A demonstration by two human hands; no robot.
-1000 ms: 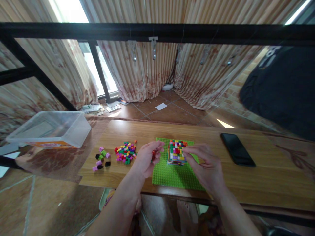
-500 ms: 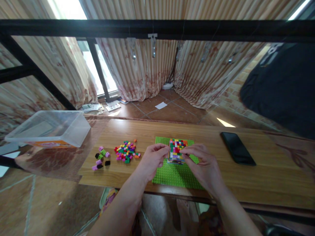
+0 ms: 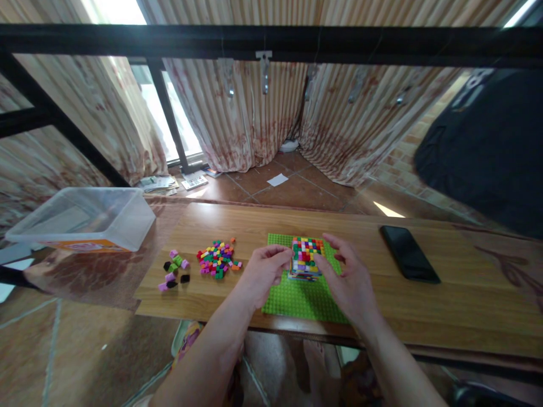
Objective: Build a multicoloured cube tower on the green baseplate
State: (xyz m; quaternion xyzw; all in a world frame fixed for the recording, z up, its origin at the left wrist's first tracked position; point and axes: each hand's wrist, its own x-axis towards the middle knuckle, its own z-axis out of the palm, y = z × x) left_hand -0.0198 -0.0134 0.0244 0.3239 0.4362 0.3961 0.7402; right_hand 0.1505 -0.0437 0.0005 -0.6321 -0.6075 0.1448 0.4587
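Note:
A block built of many small multicoloured toy bricks (image 3: 304, 257) stands on a green studded baseplate (image 3: 297, 302). At its left side is my left hand (image 3: 266, 270), thumb and index finger pinched together against or close to the upper left edge; whatever may be between the fingertips is hidden. On the right, my right hand (image 3: 350, 280) has its fingers spread apart and nothing visible in them. Its thumb tip reaches the block's right edge, and the fingers extend past the far right corner.
A pile of small coloured bricks (image 3: 217, 259) lies left on the wooden table (image 3: 360, 226), with several larger pink, green and black bricks (image 3: 170, 277) farther left. A black phone (image 3: 409, 254) lies right. A clear plastic bin (image 3: 89, 217) sits beyond the table's left end.
My right hand has opened from a pinch at the block's right side, its fingers spreading up and away. The left hand stays pinched in place. The view has tilted slightly.

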